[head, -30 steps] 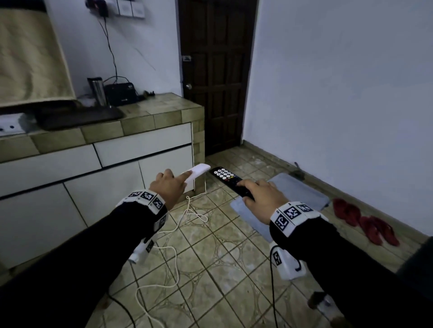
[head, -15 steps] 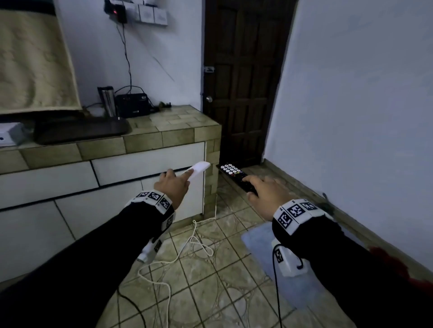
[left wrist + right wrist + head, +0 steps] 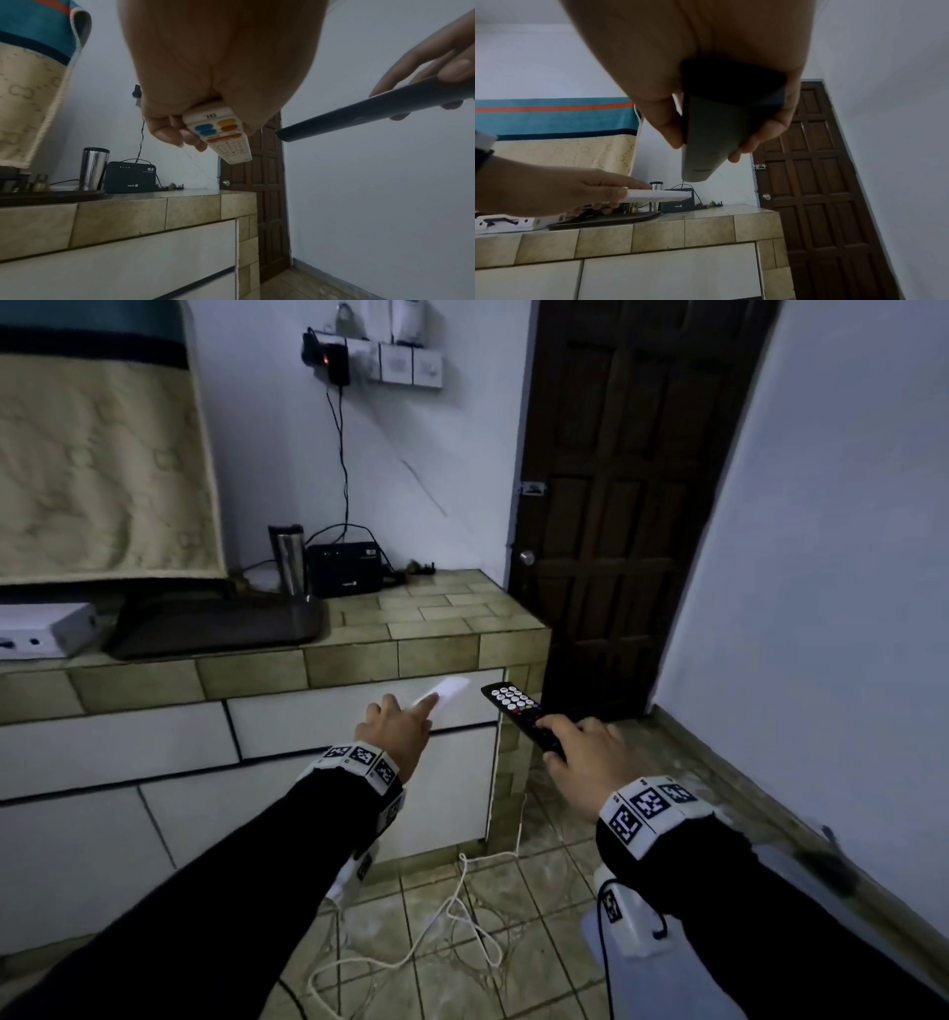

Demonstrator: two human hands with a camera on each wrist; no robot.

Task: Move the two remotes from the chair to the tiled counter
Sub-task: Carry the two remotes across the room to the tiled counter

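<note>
Both arms are extended in black sleeves with marker bands at the wrists, above the tiled floor, where a white cable lies in loose loops. The left hand has its grip closed around the white remote: fingers curled under the body, forefinger laid along the top, coloured buttons facing down in the left wrist view. The right hand has its grip closed around the black remote, keypad facing up, thumb on one edge and fingers on the other. Both remotes are held in the air, side by side and apart, in front of the white drawer fronts, below the worktop edge. On the worktop farther back stand a dark tray, a steel tumbler and a black router. Behind is a dark wooden door.
</note>
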